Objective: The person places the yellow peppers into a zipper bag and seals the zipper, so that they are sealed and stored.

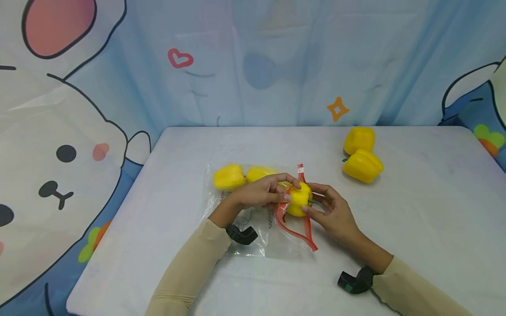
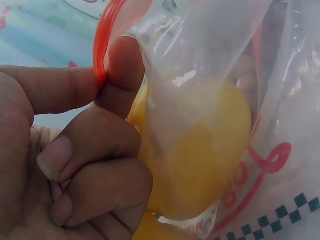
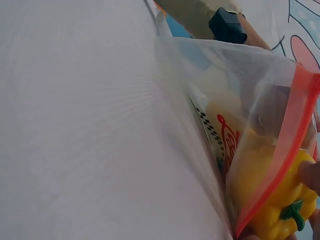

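Note:
A clear zip bag point(image 1: 253, 237) with a red zip edge lies on the table, its mouth spread toward the right. Two yellow bell peppers are inside it, one at the left point(image 1: 229, 177) and one beside it point(image 1: 260, 172). My left hand point(image 1: 262, 192) pinches the red edge between thumb and index finger, as the left wrist view shows; its other fingers are curled. My right hand point(image 1: 334, 213) grips another yellow bell pepper point(image 3: 272, 200) by its stem end, partly within the bag's mouth. Its green stem point(image 3: 294, 214) points out toward the right palm.
Two more yellow bell peppers, one behind point(image 1: 359, 140) and one in front point(image 1: 363, 166), rest at the back right of the white table point(image 1: 427, 210). A blue patterned curtain point(image 1: 276, 66) hangs behind the table's far edge.

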